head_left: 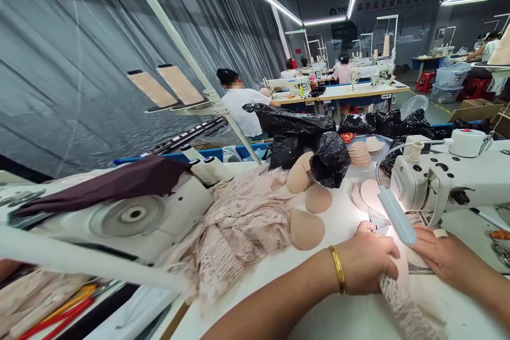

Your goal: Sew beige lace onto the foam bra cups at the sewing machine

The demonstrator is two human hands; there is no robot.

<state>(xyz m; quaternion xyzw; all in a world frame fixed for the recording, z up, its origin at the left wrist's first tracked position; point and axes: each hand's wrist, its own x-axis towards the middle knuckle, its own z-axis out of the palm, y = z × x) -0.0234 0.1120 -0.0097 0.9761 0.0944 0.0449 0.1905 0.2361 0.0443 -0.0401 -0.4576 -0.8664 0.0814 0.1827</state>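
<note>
My left hand (370, 257), with a gold bracelet at the wrist, is closed on a strip of beige lace (402, 297), which trails down toward the table's front edge. A pale, smooth piece, apparently a bra cup pad (403, 271), lies beside its fingers. My right hand (438, 249) lies with its fingers stretched out by the sewing machine (422, 180). A white band wraps one finger, and the grey lamp (396, 215) hides its fingertips. Between the hands shows a small shiny pointed piece (378, 222) that I cannot make out clearly.
Beige lace fabric (247, 218) is heaped left of loose cup pads (307, 229). Stacked pads (359, 154) and black plastic bags (330, 159) stand behind. Another machine (131, 218) sits at left, below a slanting thread stand (231, 127). A person in white (243, 109) sits beyond.
</note>
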